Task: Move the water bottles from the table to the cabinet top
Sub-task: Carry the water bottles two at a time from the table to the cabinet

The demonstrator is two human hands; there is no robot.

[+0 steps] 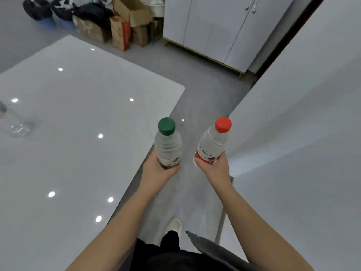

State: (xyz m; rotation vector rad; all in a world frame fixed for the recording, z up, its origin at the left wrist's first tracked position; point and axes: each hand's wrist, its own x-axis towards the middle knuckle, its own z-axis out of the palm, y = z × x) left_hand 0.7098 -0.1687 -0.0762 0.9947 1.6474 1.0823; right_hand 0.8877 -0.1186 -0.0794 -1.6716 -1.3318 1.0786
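Head view: a person is carrying two water bottles, mid-frame.
The left hand (156,169) is gripping the green-capped bottle (168,147) beside the glossy white table (78,114); the right hand (214,167) is clasping the red-capped bottle (213,145) near the white cabinet top (302,114) at right.

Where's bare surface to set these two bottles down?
The white surface right of the red-capped bottle shows bare in view, nearest the right hand. The glossy table left of the green-capped bottle is bare except clear items at its left edge. Boxes crowd the far floor.
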